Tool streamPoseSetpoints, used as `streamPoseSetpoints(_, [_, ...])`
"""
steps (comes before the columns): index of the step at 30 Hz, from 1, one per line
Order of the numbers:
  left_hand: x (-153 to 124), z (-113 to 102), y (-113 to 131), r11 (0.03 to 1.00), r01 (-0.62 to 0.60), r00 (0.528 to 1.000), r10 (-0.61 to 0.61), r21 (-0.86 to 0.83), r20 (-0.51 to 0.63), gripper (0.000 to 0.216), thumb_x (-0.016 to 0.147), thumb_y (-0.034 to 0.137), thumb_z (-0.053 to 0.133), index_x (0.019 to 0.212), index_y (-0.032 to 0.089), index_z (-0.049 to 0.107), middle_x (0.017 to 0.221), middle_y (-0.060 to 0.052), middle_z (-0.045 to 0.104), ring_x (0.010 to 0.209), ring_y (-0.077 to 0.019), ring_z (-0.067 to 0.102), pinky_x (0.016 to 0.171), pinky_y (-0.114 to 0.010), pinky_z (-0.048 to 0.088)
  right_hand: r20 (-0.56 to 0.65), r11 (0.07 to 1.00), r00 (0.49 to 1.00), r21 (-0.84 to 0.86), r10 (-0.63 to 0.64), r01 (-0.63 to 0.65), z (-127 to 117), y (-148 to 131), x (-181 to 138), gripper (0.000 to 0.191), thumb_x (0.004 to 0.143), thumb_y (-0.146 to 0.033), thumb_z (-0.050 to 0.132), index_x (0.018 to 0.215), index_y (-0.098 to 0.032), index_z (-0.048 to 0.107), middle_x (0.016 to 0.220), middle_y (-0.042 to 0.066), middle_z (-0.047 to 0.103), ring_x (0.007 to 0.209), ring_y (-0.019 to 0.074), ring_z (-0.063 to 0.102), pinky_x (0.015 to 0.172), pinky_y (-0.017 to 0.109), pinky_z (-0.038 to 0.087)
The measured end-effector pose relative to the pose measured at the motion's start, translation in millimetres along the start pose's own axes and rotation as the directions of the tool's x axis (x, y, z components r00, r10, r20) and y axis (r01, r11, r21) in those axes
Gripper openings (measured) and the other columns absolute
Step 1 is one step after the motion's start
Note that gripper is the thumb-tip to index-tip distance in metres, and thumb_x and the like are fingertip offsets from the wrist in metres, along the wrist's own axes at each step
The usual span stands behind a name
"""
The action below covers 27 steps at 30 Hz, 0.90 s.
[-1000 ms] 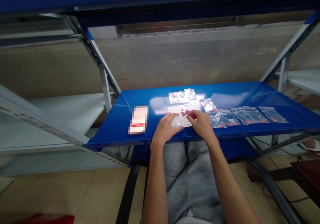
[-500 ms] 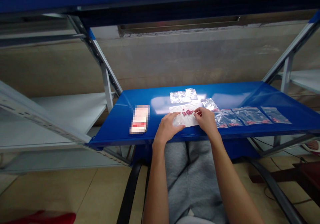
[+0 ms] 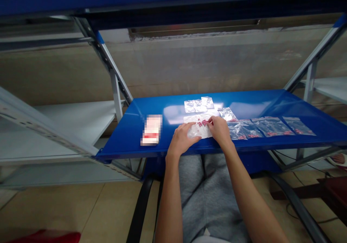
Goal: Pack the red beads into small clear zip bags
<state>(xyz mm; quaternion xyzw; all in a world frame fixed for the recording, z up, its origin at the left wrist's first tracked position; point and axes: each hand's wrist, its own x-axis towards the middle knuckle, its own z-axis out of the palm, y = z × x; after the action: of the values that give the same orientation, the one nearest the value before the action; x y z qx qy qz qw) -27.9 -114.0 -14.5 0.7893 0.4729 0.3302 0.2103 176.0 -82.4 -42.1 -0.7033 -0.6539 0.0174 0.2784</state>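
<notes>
Small dark-red beads lie in a loose cluster on a white sheet of paper or cloth near the table's front edge. My left hand rests at the sheet's left side, thumb and index finger apart. Between them is a shiny clear patch that looks like a plastic bag. From the right, my right hand reaches to the bead cluster with thumb and fingers drawn together at its edge. Whatever sits between those fingertips is too small to make out.
Several clear zip bags with red beads lie in a row at the right. Behind the sheet are flat clear bags. A blurred-out phone-shaped object lies left on the blue table. Metal posts stand at both sides.
My right hand has shifted left, its fingertips now against the bead cluster. The left hand has stayed almost in place.
</notes>
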Motion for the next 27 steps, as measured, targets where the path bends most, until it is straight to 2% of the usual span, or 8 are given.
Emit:
streamPoseSetpoints(3, [0.1,0.3,-0.7,1.0,0.0,1.0,0.0,-0.005,0.002,0.055,0.08,0.028,0.083,0.132,0.021,0.066,0.13,-0.009,0.072,0.121,-0.0284,0.067,0.109,-0.043,0.051,-0.024,0.999,1.0,0.047,-0.008,0.009,-4.3,-2.1,-2.5,0.01,0.092,-0.022,0.064,0.09,-0.017,0.072,0.09,0.012,0.071,0.088,0.0259,0.062,0.078,0.035,0.042])
streamPoseSetpoints(6, [0.8,1.6,-2.3,1.0,-0.004,1.0,0.004,0.001,-0.001,0.055,0.08,0.028,0.083,0.132,0.022,0.066,0.13,-0.009,0.072,0.122,-0.0283,0.066,0.109,-0.043,0.051,-0.034,0.97,0.999,0.238,-0.038,0.045,-9.6,-7.9,-9.1,0.01,0.09,-0.025,0.065,0.087,-0.018,0.071,0.082,0.008,0.07,0.079,0.0227,0.062,0.075,0.033,0.043])
streamPoseSetpoints(9, [1.5,3.6,-4.5,1.0,-0.017,1.0,0.017,0.004,-0.006,0.054,0.081,0.027,0.082,0.132,0.021,0.066,0.131,-0.009,0.072,0.122,-0.0282,0.066,0.109,-0.042,0.051,0.031,0.874,0.995,0.481,-0.095,0.068,-13.8,-16.3,-16.5,0.014,0.088,-0.031,0.065,0.084,-0.018,0.07,0.076,0.004,0.069,0.072,0.0193,0.061,0.072,0.031,0.043])
streamPoseSetpoints(11, [1.6,4.6,-6.0,1.0,-0.022,1.0,0.022,-0.004,-0.018,0.054,0.081,0.027,0.082,0.132,0.022,0.066,0.131,-0.009,0.072,0.122,-0.028,0.066,0.108,-0.042,0.051,0.084,0.81,0.985,0.582,-0.148,0.072,-15.8,-21.6,-19.7,0.019,0.088,-0.035,0.063,0.081,-0.018,0.069,0.075,0.003,0.069,0.071,0.0188,0.06,0.071,0.031,0.043])
streamPoseSetpoints(14, [1.4,5.1,-7.4,0.999,-0.035,0.999,0.034,-0.021,-0.034,0.053,0.082,0.026,0.082,0.132,0.023,0.067,0.131,-0.008,0.072,0.121,-0.0274,0.066,0.109,-0.042,0.051,0.136,0.775,0.97,0.627,-0.202,0.074,-18.2,-26.4,-21.3,0.027,0.089,-0.04,0.06,0.076,-0.019,0.068,0.072,0.003,0.067,0.071,0.0188,0.058,0.07,0.031,0.042])
streamPoseSetpoints(17, [1.1,4.4,-7.3,0.998,-0.054,0.998,0.052,-0.037,-0.039,0.052,0.083,0.027,0.082,0.132,0.024,0.067,0.13,-0.006,0.073,0.121,-0.0267,0.066,0.109,-0.041,0.051,0.141,0.773,0.969,0.63,-0.201,0.068,-19.6,-26.7,-21.4,0.031,0.09,-0.044,0.058,0.074,-0.019,0.068,0.072,0.004,0.067,0.072,0.0192,0.059,0.069,0.031,0.041])
streamPoseSetpoints(22, [1.0,3.0,-4.6,0.998,-0.054,0.998,0.052,-0.042,-0.047,0.052,0.082,0.027,0.082,0.132,0.025,0.068,0.128,-0.007,0.073,0.118,-0.0266,0.068,0.106,-0.041,0.053,0.145,0.713,0.985,0.7,-0.09,-0.039,-16.5,-23.3,-22.5,0.027,0.087,-0.043,0.061,0.088,-0.018,0.072,0.077,0.006,0.074,0.073,0.0207,0.068,0.07,0.031,0.048])
streamPoseSetpoints(27, [1.3,2.6,-3.0,0.996,-0.055,0.996,0.05,-0.074,-0.069,0.052,0.082,0.027,0.083,0.132,0.024,0.068,0.129,-0.008,0.073,0.119,-0.0268,0.068,0.106,-0.041,0.053,0.213,0.658,0.976,0.74,-0.037,-0.136,-12.6,-23.1,-23.1,0.028,0.081,-0.043,0.065,0.093,-0.019,0.07,0.077,0.006,0.075,0.066,0.0197,0.069,0.059,0.028,0.048])
